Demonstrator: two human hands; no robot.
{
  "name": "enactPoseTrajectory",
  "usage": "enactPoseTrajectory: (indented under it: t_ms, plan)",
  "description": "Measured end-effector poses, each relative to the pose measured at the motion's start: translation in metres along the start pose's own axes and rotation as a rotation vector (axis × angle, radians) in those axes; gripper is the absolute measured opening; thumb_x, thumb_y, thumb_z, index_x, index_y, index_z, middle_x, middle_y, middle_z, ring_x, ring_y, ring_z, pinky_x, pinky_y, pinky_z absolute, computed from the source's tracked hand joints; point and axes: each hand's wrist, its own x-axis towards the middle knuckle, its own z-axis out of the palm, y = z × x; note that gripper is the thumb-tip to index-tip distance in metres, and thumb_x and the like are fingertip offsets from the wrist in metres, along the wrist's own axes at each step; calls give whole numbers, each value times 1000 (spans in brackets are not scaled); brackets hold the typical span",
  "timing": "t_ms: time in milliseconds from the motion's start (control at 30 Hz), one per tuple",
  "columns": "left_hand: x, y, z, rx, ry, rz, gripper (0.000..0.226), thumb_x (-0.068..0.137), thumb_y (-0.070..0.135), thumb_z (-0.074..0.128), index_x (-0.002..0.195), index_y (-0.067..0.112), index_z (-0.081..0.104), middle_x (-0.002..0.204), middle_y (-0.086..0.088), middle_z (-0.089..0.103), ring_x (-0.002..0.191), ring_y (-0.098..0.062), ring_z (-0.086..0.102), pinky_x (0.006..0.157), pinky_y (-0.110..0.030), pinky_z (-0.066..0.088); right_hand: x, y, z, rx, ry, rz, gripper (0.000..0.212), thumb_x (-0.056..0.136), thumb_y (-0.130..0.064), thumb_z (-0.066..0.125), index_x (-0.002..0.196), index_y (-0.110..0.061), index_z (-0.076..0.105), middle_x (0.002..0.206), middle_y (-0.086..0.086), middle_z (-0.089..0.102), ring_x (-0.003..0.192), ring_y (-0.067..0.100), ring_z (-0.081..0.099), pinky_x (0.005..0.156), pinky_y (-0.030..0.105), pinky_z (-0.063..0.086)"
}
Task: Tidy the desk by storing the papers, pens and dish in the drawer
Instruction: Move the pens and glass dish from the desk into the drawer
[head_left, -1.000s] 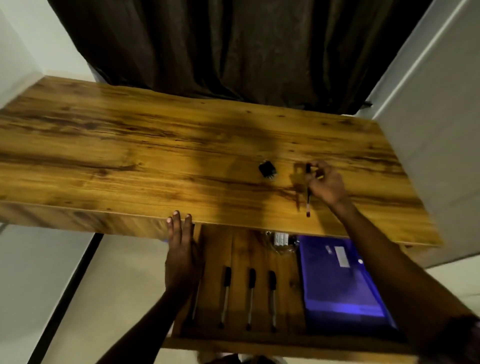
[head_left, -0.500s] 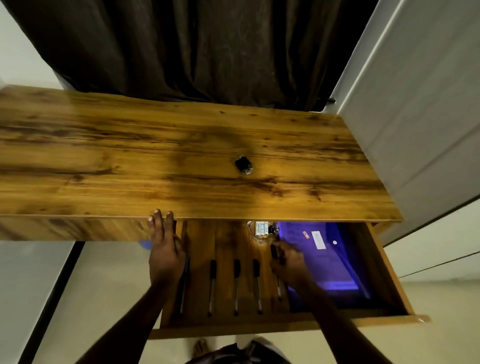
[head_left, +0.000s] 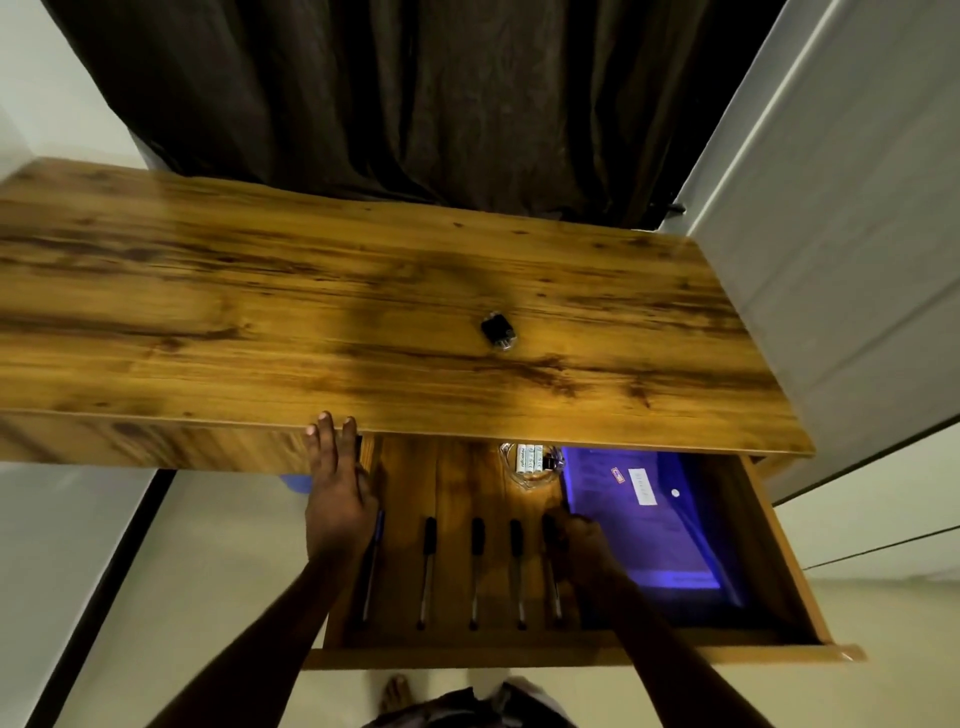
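Dark curtain (head_left: 395, 98), small black object (head_left: 497, 332)

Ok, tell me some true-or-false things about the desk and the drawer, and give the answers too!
1. The drawer is open. True.
2. A small black thing sits on the desk top. True.
3. The right hand is up on the desk top. False: it is down in the drawer, curled on a pen beside the purple folder.
4. The purple folder lies on the desk top. False: it lies in the right part of the drawer.
5. The left hand has straight fingers. True.
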Motion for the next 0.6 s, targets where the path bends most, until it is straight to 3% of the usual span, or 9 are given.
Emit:
enactPoseTrajectory:
  t_ms: [33, 100, 167, 233, 333, 433, 500, 600]
  plan:
    - [-1, -1, -1, -16, -9, -3, 68, 96, 3, 43, 156, 18, 14, 164, 2, -8, 151, -21, -12, 103, -41, 39, 0, -3, -3, 3, 1, -61, 16, 96, -28, 56, 106, -17, 61, 82, -10, 59, 79, 9, 62, 71, 27, 56]
    - [-1, 0, 0, -9, -37, -6, 68, 96, 3, 43, 156, 18, 14, 164, 2, -8, 151, -21, -11, 103, -39, 37, 7, -2, -9, 37, 40, -54, 24, 93, -30, 58, 114, -18, 58, 90, -6, 63, 85, 12, 65, 75, 34, 59]
    - [0, 0, -1, -6, -45, -16, 70, 95, 2, 44, 156, 19, 13, 164, 3, -10, 151, -21, -13, 106, -41, 35, 15, 3, -16, 72, 92, 8, 32, 88, -48, 50, 106, -24, 61, 88, 2, 68, 81, 22, 68, 72, 45, 58]
    - [0, -1, 0, 3, -58, -32, 71, 95, 2, 44, 156, 21, 12, 164, 4, -10, 150, -18, -14, 108, -46, 37, 22, -5, -32, 99, 220, 20, 42, 86, -58, 38, 97, -24, 61, 78, 5, 68, 70, 25, 67, 64, 44, 57]
    - [-1, -1, 0, -6, -78, -39, 72, 95, 2, 44, 156, 21, 12, 164, 4, -10, 150, -17, -14, 104, -52, 44, 25, -45, -77, 61, 380, -88, 34, 90, -50, 41, 97, -25, 62, 77, 5, 69, 67, 24, 67, 61, 38, 56]
    - [0, -1, 1, 1, -69, -27, 69, 96, 3, 43, 156, 20, 14, 164, 3, -7, 151, -20, -11, 106, -53, 43, 42, -72, -105, 28, 417, -172, 20, 93, -36, 53, 99, -23, 66, 78, 4, 71, 65, 20, 66, 60, 33, 55]
    - [1, -1, 2, 9, -59, -33, 64, 97, 9, 39, 156, 19, 15, 164, 2, -7, 151, -20, -10, 109, -52, 39, 62, -90, -116, -1, 437, -189, 22, 92, -37, 54, 101, -22, 67, 82, 6, 73, 70, 23, 68, 63, 30, 53]
    - [1, -3, 3, 16, -54, -26, 61, 98, 12, 35, 156, 21, 16, 164, 2, -7, 151, -21, -9, 103, -52, 46, 99, -112, -126, -12, 423, -271, 28, 88, -39, 50, 107, -26, 65, 95, 6, 73, 84, 27, 69, 74, 36, 56]
